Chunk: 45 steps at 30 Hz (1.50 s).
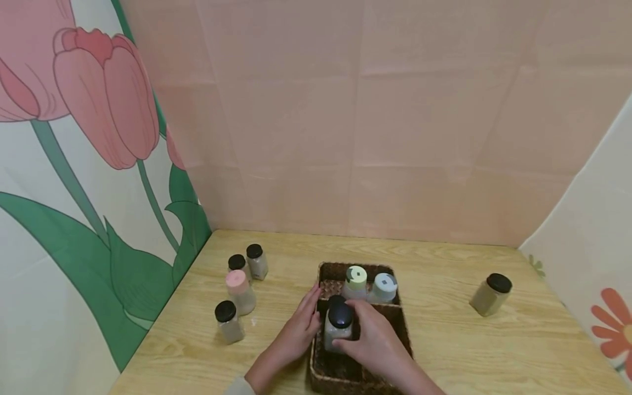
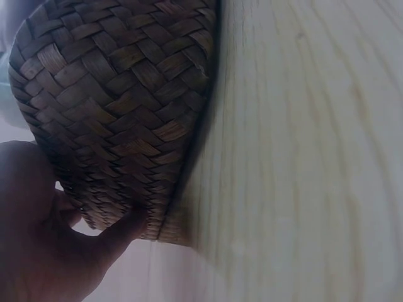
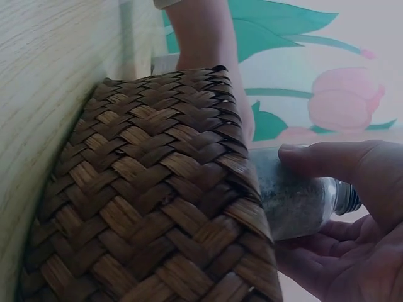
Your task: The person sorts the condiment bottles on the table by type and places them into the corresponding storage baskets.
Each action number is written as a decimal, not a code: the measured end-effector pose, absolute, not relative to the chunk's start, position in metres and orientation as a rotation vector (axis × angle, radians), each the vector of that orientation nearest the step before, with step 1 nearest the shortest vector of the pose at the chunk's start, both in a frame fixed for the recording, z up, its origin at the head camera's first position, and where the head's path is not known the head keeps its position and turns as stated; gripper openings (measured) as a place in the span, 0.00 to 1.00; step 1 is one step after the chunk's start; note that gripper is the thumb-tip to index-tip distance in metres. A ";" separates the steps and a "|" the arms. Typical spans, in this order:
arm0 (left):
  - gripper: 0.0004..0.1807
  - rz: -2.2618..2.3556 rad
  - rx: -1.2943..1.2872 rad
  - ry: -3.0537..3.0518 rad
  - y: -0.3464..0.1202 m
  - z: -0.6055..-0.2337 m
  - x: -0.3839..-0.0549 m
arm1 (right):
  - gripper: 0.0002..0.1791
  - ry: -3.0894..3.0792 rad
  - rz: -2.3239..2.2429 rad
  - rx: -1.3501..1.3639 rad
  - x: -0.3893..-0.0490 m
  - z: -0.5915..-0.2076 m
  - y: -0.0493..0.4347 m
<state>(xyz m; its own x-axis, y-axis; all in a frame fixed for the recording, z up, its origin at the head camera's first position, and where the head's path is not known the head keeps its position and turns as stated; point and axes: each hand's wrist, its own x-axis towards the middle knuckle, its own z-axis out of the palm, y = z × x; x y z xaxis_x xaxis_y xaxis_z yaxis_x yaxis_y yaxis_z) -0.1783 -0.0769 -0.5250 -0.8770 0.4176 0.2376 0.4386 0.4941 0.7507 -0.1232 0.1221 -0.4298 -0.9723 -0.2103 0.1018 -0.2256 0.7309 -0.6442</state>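
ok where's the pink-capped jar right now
In the head view, the pink-capped jar stands on the left of the table, left of the basket, among three black-capped jars.

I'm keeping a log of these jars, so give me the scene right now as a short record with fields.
Left grip: touches the left wall of the woven basket
Right grip: holds a black-lidded jar, roughly upright, at the near compartment
Held jar touching basket floor: cannot tell
Far compartment: yellow-green-lidded jar, light-blue-lidded jar
Table, left of basket: pink-lidded jar, three other black-lidded jars
Table, right of basket: one more black-lidded jar
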 end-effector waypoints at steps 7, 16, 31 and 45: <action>0.32 -1.398 -0.753 -2.717 -0.077 -0.524 -0.178 | 0.42 -2.859 1.029 0.394 -0.122 -0.436 0.122; 0.31 -1.370 -0.762 -2.686 -0.078 -0.523 -0.176 | 0.42 -2.844 0.986 0.433 -0.118 -0.442 0.119; 0.31 -1.369 -0.763 -2.687 -0.078 -0.526 -0.175 | 0.38 -2.785 0.937 0.551 -0.118 -0.457 0.118; 0.30 -1.378 -0.769 -2.693 -0.076 -0.522 -0.177 | 0.37 -2.780 0.773 0.622 -0.118 -0.465 0.115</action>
